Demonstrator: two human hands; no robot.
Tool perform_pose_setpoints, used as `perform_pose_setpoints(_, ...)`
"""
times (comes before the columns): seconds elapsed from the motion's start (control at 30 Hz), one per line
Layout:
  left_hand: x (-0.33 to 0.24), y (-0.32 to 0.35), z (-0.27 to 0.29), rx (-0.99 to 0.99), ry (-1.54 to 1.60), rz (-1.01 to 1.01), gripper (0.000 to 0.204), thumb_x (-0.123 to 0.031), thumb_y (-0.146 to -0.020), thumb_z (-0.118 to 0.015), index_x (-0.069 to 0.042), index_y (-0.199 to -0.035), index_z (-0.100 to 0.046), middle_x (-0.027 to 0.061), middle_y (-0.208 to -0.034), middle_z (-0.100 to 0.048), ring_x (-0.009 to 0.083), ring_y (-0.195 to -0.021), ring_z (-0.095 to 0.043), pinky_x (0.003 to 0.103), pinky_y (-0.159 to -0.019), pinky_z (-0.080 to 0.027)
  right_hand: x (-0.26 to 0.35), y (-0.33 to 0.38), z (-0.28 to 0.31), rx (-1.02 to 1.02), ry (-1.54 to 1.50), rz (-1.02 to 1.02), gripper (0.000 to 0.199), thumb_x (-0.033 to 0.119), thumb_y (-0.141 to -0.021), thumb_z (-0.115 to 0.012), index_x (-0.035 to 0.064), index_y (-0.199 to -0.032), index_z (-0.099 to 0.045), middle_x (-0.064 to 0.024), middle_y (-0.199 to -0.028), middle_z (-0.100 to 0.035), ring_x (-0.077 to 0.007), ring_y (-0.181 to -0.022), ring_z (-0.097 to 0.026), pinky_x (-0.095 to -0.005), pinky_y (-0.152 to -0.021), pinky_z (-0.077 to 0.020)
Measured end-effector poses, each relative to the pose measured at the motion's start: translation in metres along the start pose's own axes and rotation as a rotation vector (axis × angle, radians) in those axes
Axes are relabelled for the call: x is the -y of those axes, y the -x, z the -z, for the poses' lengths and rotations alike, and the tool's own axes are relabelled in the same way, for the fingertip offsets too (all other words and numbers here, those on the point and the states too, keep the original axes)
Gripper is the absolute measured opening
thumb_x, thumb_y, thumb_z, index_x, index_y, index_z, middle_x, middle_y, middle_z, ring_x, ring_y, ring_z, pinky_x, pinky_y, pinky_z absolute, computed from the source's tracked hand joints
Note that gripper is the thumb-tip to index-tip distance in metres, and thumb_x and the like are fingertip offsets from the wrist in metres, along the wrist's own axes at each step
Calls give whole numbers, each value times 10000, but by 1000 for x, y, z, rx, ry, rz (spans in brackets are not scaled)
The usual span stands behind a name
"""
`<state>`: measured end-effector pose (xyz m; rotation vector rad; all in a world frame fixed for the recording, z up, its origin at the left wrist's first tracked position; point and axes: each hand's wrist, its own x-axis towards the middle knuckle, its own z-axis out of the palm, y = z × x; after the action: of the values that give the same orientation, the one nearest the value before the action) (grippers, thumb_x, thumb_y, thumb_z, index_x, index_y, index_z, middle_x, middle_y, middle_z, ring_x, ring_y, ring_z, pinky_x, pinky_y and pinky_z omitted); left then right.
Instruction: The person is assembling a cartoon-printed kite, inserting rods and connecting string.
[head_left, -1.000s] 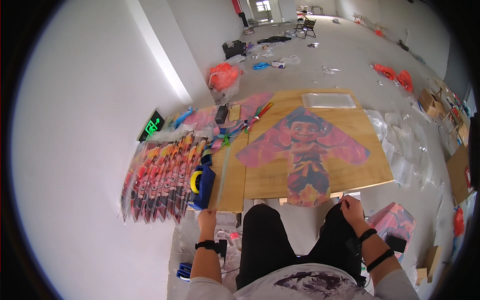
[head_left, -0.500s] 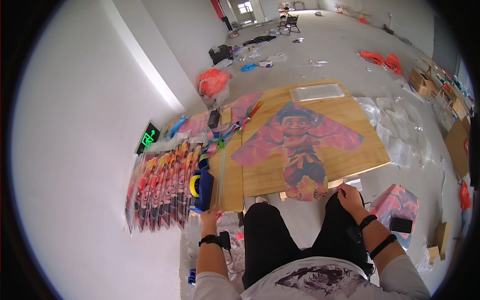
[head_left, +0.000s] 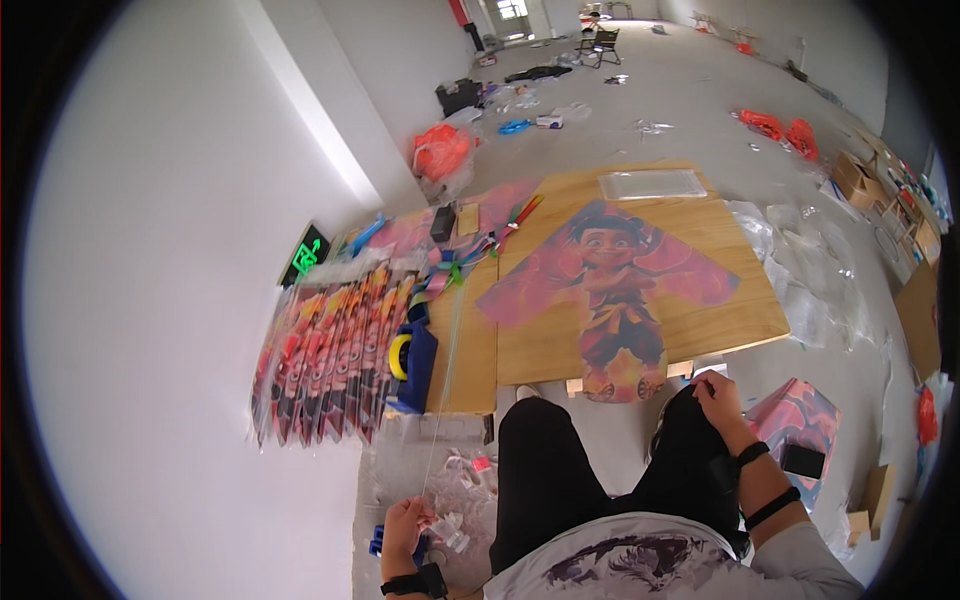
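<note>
The left hand [head_left: 407,522] had drawn back from the table [head_left: 725,225] to the near left, its fingers seeming to pinch a thin rod [head_left: 437,430] whose far part lay over the wood. The right hand [head_left: 716,398] stayed by the right knee [head_left: 678,428]; I couldn't tell how its fingers were set. The kite [head_left: 618,300] lay on the table's right, overhanging the near edge. A tape dispenser [head_left: 420,372] crowded the rod's left, ribbons [head_left: 462,268] its far end

The left grip [head_left: 408,522] holds a blurred strand [head_left: 436,430].
</note>
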<state>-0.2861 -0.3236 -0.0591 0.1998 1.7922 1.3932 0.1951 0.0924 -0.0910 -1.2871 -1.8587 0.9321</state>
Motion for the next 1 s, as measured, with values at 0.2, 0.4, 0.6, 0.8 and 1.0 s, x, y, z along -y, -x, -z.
perform_pose_setpoints(0.2, -68, 44, -76, 296, -280, -266, 230, -170, -1040, -543, -19, -889, -630, 59, -757, -685, 141, -672, -665, 253, -634, -512, 130, 5, -40, 741, -144, 136, 431, 82, -919, -696, 65, -1342, -612, -57, -929, -721, -131, -811, -673, -283, -769, -544)
perform_pose_setpoints(0.4, -89, 23, -178, 683, -163, -256, 192, -207, -1051, -566, -31, -976, -581, 47, -771, -698, 120, -703, -687, 231, -634, -510, 194, 40, -88, 943, -871, 43, 414, 1, -978, -614, 47, -1387, -573, -122, -1051, -692, -176, -921, -666, -296, -814, -537)
perform_pose_setpoints(0.6, -72, 17, -218, 750, -126, -145, 169, -197, -1039, -591, -31, -1004, -586, 45, -781, -695, 106, -689, -683, 228, -611, -511, 164, 42, -92, 622, -801, 24, 136, -11, -980, -583, -30, -1030, -708, -97, -963, -676, -186, -816, -650, -309, -745, -543)
perform_pose_setpoints(0.8, -59, -62, -165, 249, -941, -687, 206, -209, -963, -641, -56, -1097, -611, 149, -888, -707, 327, -853, -695, 434, -764, -546, 121, 39, -51, 392, -736, -218, 146, 42, -996, -586, -18, -993, -719, -80, -956, -683, -153, -802, -635, -289, -719, -538)
perform_pose_setpoints(1.0, 2, -183, -95, 61, -1358, -542, 173, -200, -920, -623, -87, -1015, -714, 162, -1051, -714, 370, -1021, -672, 482, -877, -534, 61, 58, -23, 92, -818, -350, 130, 76, -1014, -589, -5, -1034, -689, -76, -951, -679, -130, -772, -618, -268, -699, -512)
